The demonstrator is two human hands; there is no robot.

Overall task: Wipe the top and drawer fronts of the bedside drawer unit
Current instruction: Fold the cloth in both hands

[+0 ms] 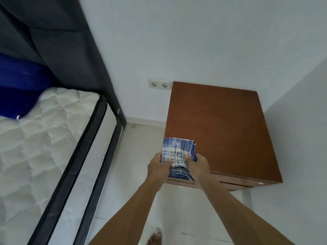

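Blue-white cloth (177,157) between both hands' grip.

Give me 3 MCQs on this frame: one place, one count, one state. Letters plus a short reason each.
1. Where is the cloth?
A. Flat on the mattress
B. Over the front left corner of the drawer unit
C. On the floor

2. How many sockets are in the wall outlet?
A. One
B. Two
C. Four

3. What is the cloth's state?
A. Folded, held by both hands
B. Spread open on the unit's top
C. Hanging from one hand

Key:
1 B: the blue and white cloth sits above the unit's near left corner, right of the mattress.
2 B: two round sockets show side by side on the plate.
3 A: the left hand and right hand each have a grip on one side, and stacked layers show at the near edge.
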